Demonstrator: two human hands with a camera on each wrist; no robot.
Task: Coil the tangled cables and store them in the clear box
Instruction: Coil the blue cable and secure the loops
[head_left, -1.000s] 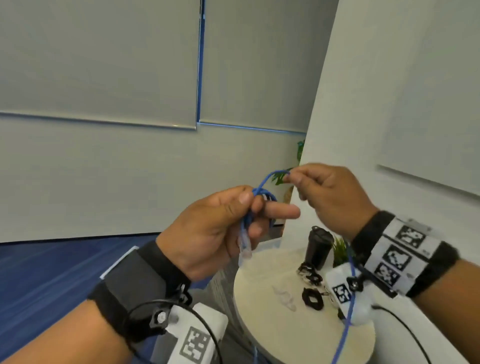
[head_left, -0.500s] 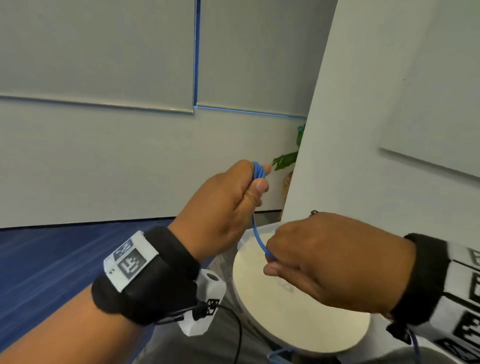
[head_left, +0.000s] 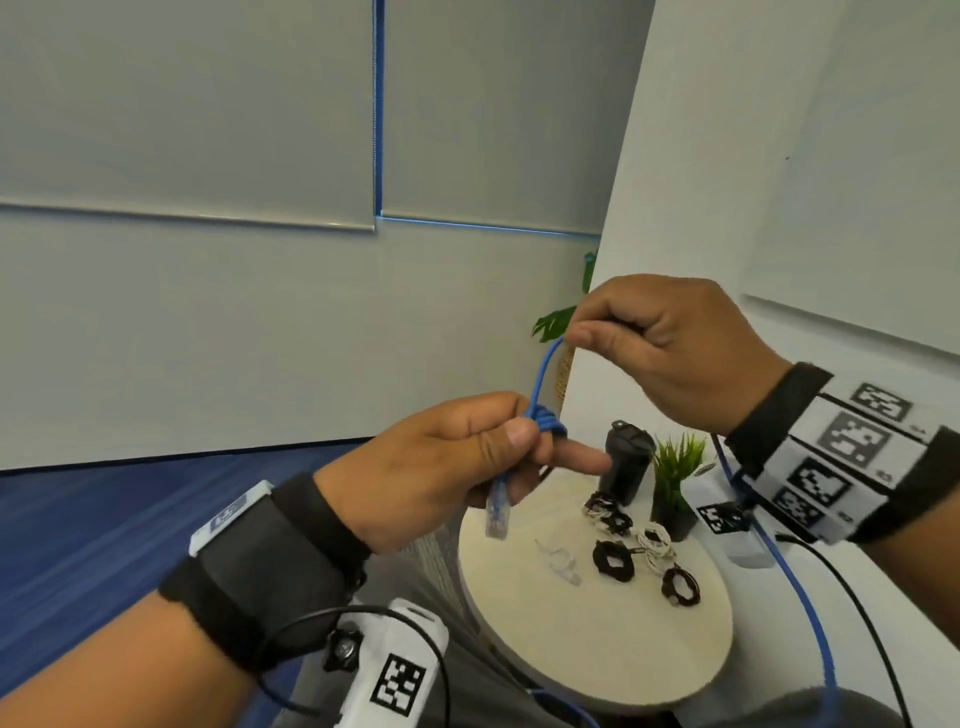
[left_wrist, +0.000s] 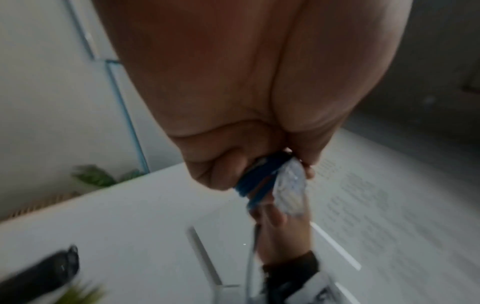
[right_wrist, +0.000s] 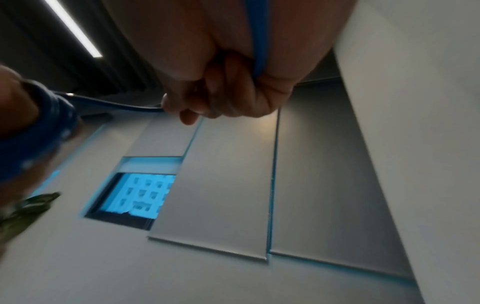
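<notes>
A blue cable (head_left: 544, 375) runs between both hands in the air above a round table (head_left: 597, 649). My left hand (head_left: 524, 441) pinches small turns of it wound round the fingers (left_wrist: 259, 181), with the clear plug (head_left: 497, 512) hanging below; the plug (left_wrist: 291, 191) also shows in the left wrist view. My right hand (head_left: 587, 332), higher and to the right, pinches the cable (right_wrist: 259, 41), whose long tail (head_left: 800, 597) drops past the right wrist. The clear box is not in view.
On the round table lie several coiled black and white cables (head_left: 614, 558), a clear plug-like piece (head_left: 558, 558), a black tumbler (head_left: 626, 457) and a small potted plant (head_left: 675, 478). A white wall (head_left: 779, 156) stands close on the right. Blue carpet (head_left: 104, 519) lies to the left.
My right hand has risen from below the left hand to above and right of it, drawing the cable up. My left hand has dropped lower, and the plug hangs in view again.
</notes>
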